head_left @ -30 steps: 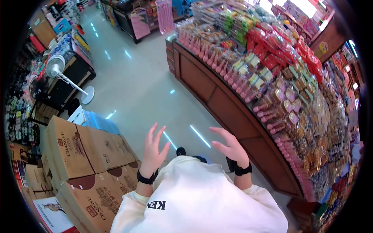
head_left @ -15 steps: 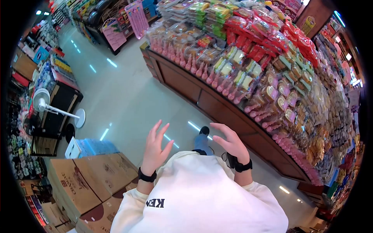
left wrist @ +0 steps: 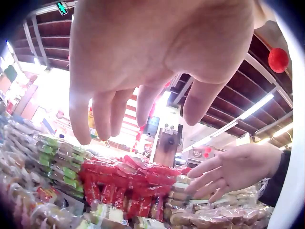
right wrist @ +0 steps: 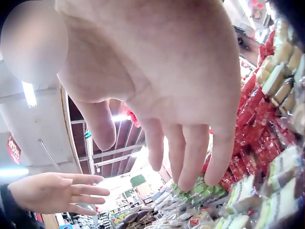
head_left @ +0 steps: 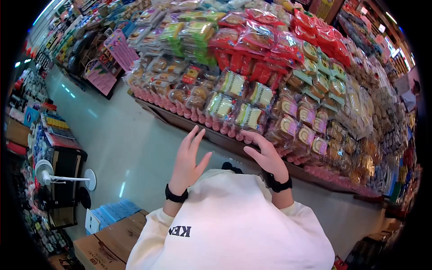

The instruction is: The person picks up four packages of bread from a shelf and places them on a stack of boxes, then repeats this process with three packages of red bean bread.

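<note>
Both hands are held up in front of the body, apart, with nothing in them. My left hand (head_left: 189,159) has its fingers extended and the thumb spread, near the low front edge of a snack display. My right hand (head_left: 268,159) reaches forward with fingers loosely extended, overlapping the display's edge in the head view. Beyond the hands lie packs of sliced bread in clear wrap (head_left: 232,84), swirl cake packs (head_left: 286,125) and red snack bags (head_left: 258,36). In the left wrist view, the palm hangs over the red bags (left wrist: 128,179).
The wooden display counter (head_left: 168,118) curves across the front, with pink scalloped trim along its edge. At the left stand a white fan (head_left: 45,172), a blue-sided stack (head_left: 110,213) and a cardboard carton (head_left: 112,240). Grey tiled floor (head_left: 117,135) runs between them.
The view has turned right and come nearer the snack display, so the packs look larger. The cartons have slid down and mostly out of view. Both hands stay raised, holding nothing.
</note>
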Demonstrator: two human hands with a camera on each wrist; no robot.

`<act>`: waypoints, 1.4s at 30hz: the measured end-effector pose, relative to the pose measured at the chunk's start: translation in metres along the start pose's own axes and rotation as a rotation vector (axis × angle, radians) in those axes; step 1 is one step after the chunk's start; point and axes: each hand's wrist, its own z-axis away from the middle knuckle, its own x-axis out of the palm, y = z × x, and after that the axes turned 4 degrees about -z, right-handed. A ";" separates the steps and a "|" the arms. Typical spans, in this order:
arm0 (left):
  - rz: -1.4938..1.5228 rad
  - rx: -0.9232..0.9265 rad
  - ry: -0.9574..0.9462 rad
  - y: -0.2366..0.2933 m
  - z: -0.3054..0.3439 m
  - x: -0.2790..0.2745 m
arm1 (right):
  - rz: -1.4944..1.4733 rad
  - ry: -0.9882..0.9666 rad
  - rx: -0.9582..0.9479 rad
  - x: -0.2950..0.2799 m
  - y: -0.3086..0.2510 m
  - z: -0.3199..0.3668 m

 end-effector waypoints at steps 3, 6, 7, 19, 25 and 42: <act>0.030 0.010 -0.058 -0.006 -0.025 0.012 | -0.023 0.060 -0.008 -0.006 0.004 -0.011; 0.059 0.027 -0.130 -0.017 -0.051 0.022 | -0.023 0.130 0.015 -0.008 0.021 -0.021; 0.068 0.039 -0.154 -0.021 -0.062 0.024 | -0.010 0.154 0.028 -0.009 0.024 -0.025; 0.755 -0.218 -0.539 -0.148 -0.189 0.106 | -0.400 0.429 0.336 -0.001 0.087 -0.121; 0.386 -0.045 -0.483 -0.181 -0.237 0.126 | -0.285 0.556 0.319 0.010 0.113 -0.181; 0.689 -0.415 -0.871 -0.201 -0.264 0.114 | -0.503 0.713 0.620 0.047 0.105 -0.171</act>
